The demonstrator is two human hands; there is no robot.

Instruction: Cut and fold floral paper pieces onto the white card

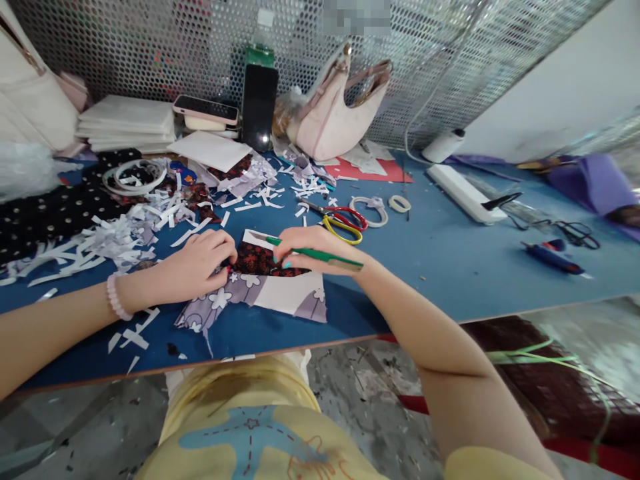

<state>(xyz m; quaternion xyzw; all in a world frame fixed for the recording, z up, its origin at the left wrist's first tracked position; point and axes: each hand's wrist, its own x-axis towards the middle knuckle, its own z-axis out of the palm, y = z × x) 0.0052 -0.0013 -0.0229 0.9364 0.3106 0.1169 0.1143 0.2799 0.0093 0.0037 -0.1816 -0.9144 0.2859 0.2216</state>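
Note:
My left hand (200, 268), with a pink bead bracelet on its wrist, has its fingers curled at the left edge of a black fabric piece (254, 259) with a red flower print. Green tweezers (327, 256) lie across my right hand (317, 239), their pale tip pointing left. The fingers of that hand bend down onto the right part of the black fabric. Beneath the black piece spreads a lilac flowered fabric (220, 297) with a white backing patch (285, 293). My fingertips partly hide the fabric edges.
Red-and-yellow-handled scissors (345, 223) and tape rolls (370, 210) lie beyond my right hand. White and lilac scraps (125, 233) cover the left side. A phone (259, 107), a pink handbag (333, 113) and a power strip (465, 193) stand farther back.

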